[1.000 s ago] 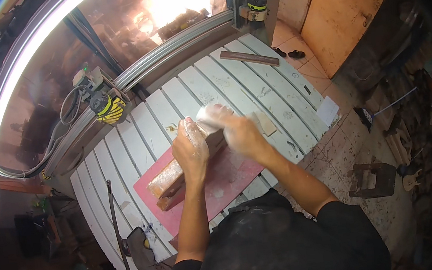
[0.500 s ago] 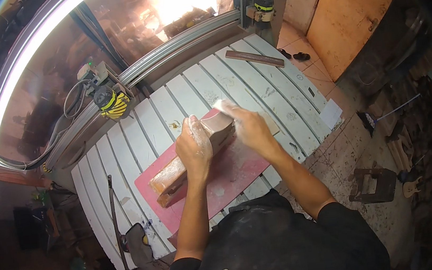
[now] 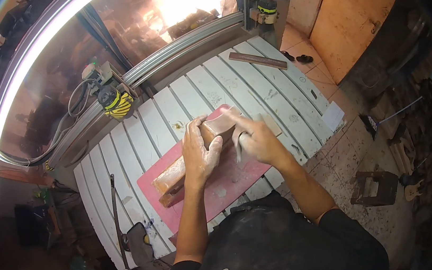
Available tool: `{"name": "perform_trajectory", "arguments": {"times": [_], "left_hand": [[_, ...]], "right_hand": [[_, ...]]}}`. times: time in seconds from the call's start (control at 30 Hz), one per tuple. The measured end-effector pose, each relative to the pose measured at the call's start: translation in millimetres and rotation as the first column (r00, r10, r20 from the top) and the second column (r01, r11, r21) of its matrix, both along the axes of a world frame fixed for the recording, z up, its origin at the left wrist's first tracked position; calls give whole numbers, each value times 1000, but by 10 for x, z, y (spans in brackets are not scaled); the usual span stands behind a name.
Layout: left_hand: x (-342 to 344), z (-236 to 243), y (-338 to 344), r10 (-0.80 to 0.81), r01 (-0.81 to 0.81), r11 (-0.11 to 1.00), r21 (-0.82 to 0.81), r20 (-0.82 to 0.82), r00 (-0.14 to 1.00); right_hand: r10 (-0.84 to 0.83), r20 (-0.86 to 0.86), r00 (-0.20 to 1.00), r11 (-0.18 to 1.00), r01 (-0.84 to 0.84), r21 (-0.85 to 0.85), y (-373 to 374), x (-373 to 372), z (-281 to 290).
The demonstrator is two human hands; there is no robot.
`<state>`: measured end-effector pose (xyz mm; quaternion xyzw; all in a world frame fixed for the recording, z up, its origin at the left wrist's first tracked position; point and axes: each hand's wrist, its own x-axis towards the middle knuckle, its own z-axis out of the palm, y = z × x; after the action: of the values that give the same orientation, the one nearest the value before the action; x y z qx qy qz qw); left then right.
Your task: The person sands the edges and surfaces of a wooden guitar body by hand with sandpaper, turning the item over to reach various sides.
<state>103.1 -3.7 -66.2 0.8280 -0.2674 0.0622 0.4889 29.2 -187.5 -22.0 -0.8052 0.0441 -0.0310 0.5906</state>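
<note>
A long wooden piece point(image 3: 170, 176) coated in pale dust lies slantwise on a pink board point(image 3: 150, 188). Its far right end has a smooth, curved pale surface. My left hand point(image 3: 196, 150) grips it near that end, fingers over the far side and thumb on the near side. Just to the right, my right hand point(image 3: 259, 140) is bent around a thin pale strip point(image 3: 237, 146) that looks like sandpaper, its index finger reaching toward the curved end. Both hands are dusty, and the right fingers are partly blurred. Whether the strip touches the wood I cannot tell.
Under the board is a white slatted machine table point(image 3: 122, 151). A brown wooden strip point(image 3: 258, 61) lies at its far right, a dark bar point(image 3: 117, 215) at its left. A machine head point(image 3: 116, 101) hangs on a metal rail behind. A stool point(image 3: 374, 187) stands on the right floor.
My right hand has come down and nearer from the far end of the wooden piece, showing the strip. The left hand's thumb has spread away from its fingers.
</note>
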Motion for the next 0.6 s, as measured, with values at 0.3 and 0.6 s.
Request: {"name": "perform_trajectory", "arguments": {"times": [0.3,0.6], "left_hand": [[-5,-53,-25,-24,5,985,-170,-109,994],[-34,0,-16,2,-3,999,43,24,1000]], "right_hand": [[-23,-146,989,803,-68,-592,-256,76,-506],[112,155,982,946,-58,-318,95,-84,-492]]}}
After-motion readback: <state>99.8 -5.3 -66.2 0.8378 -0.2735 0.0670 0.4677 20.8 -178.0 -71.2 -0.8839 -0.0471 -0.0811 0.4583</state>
